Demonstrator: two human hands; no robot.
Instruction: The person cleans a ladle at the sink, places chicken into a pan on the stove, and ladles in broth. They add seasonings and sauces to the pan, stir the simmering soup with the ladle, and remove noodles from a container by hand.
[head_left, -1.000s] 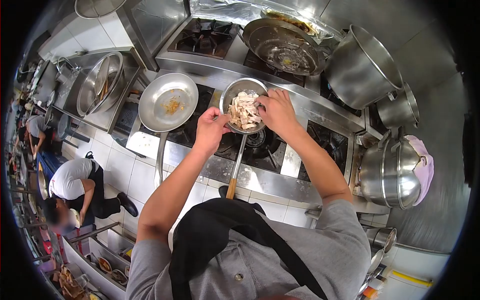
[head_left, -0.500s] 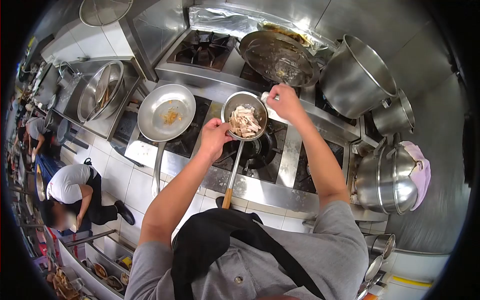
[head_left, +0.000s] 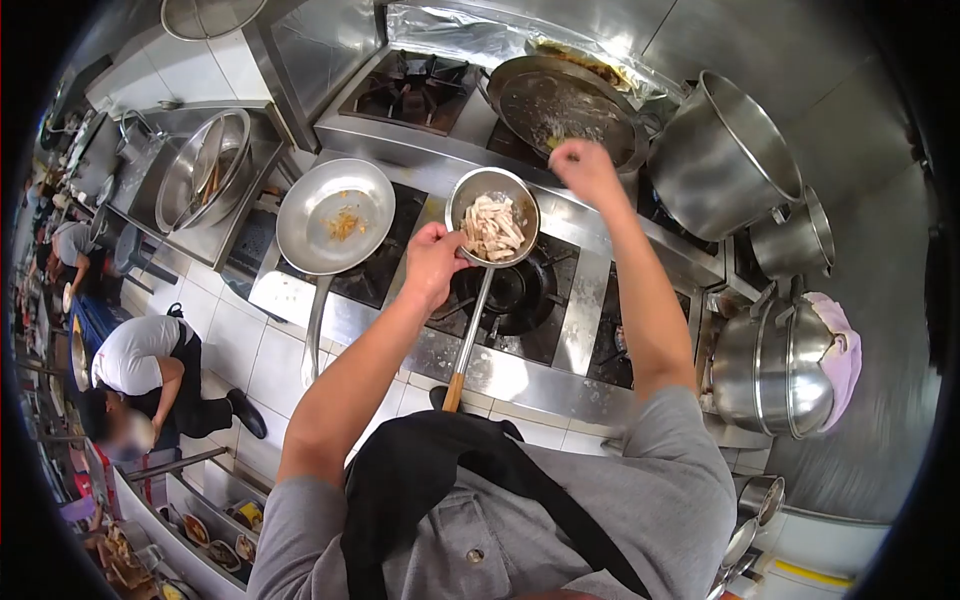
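Note:
My left hand (head_left: 436, 264) is closed on the near left rim of a small round metal pan (head_left: 531, 195), close to where its long handle joins. Pale meat strips (head_left: 492, 229) lie inside it, and the handle (head_left: 474, 330) runs toward me to a wooden end. Pan and hand are over a black burner (head_left: 512, 292). Reaching farther back, my right hand (head_left: 586, 172) is at the near edge of a large, wet-looking dark pan (head_left: 575, 105). Its fingers are curled and slightly blurred; what they hold, if anything, is unclear.
A frying pan (head_left: 290, 215) with brown bits sits left on the stove. Tall stockpots (head_left: 720, 165) and a stacked steamer pot (head_left: 765, 365) with a pink cloth (head_left: 843, 350) stand right. A sink (head_left: 130, 195) holds a metal bowl. At left a person (head_left: 140, 360) bends down.
My right hand has moved up and back from the small pan's rim to the large pan. The white item beside its fingers no longer shows. My left hand keeps its hold.

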